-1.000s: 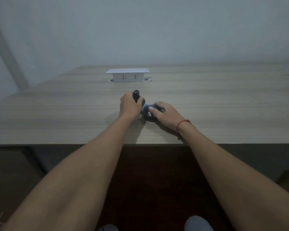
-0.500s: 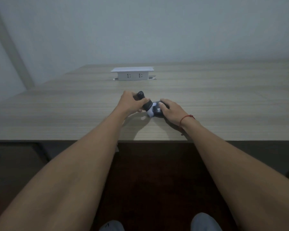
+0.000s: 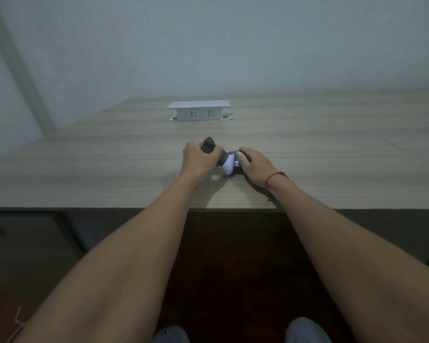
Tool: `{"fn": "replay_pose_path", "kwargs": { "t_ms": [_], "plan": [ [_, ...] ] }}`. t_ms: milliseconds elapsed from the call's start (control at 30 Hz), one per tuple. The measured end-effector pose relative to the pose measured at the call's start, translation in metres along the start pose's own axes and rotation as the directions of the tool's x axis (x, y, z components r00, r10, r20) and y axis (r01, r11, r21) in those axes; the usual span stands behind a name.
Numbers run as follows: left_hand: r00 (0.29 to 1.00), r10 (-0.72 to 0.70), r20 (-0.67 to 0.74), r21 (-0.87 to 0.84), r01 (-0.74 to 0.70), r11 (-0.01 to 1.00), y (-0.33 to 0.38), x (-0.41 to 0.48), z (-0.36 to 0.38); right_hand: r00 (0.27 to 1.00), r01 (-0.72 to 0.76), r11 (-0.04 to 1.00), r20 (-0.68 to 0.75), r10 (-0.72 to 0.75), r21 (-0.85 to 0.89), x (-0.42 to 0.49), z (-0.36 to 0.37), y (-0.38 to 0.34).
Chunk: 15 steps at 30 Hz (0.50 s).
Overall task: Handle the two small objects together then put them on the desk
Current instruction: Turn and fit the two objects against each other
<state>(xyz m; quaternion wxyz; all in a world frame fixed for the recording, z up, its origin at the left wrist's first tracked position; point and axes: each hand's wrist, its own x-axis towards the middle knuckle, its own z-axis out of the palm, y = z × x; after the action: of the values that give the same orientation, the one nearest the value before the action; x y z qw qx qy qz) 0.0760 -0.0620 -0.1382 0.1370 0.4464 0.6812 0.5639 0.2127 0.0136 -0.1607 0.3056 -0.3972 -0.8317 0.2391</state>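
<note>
My left hand (image 3: 198,161) is closed around a dark cylindrical object (image 3: 209,144), whose rounded top sticks out above my fingers and whose lower end angles right. My right hand (image 3: 254,166) covers and grips a second small object (image 3: 230,164), black with a white rounded part and some white lettering. The two objects meet between my hands, low over the wooden desk (image 3: 332,154), near its front edge. Whether they rest on the surface is hidden.
A white pop-up socket box (image 3: 199,110) stands on the desk further back, in line with my hands. A red string is tied around my right wrist. Dark cabinet fronts (image 3: 30,248) sit under the desk's front edge. A pale wall rises behind.
The dark cylinder in my left hand has tilted rightward toward the other object, and more of the white part shows between my hands. Both hands stay at about the same spot.
</note>
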Motion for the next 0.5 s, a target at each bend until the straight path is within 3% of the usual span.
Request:
{"fn": "replay_pose_path", "kwargs": {
  "t_ms": [100, 233, 367, 500],
  "plan": [
    [0.991, 0.105, -0.084, 0.181, -0.088, 0.980, -0.0037, -0.0016, -0.0010, 1.000, -0.008, 1.000, -0.008, 0.008, -0.001, 0.0000, 0.0016, 0.0009],
    [0.979, 0.128, -0.158, 0.034, -0.124, 0.992, 0.0012, -0.0022, 0.0016, 1.000, -0.023, 1.000, -0.006, 0.023, 0.010, -0.0008, 0.0009, 0.0002],
    [0.981, 0.155, -0.113, 0.181, -0.133, 0.974, -0.0076, -0.0082, 0.0041, 1.000, -0.014, 1.000, -0.018, 0.015, 0.013, -0.0038, 0.0003, -0.0012],
    [0.968, 0.170, -0.183, 0.108, -0.152, 0.983, 0.0020, -0.0008, 0.0033, 1.000, -0.006, 1.000, -0.012, 0.007, 0.016, -0.0024, -0.0013, -0.0006]
  ]
}}
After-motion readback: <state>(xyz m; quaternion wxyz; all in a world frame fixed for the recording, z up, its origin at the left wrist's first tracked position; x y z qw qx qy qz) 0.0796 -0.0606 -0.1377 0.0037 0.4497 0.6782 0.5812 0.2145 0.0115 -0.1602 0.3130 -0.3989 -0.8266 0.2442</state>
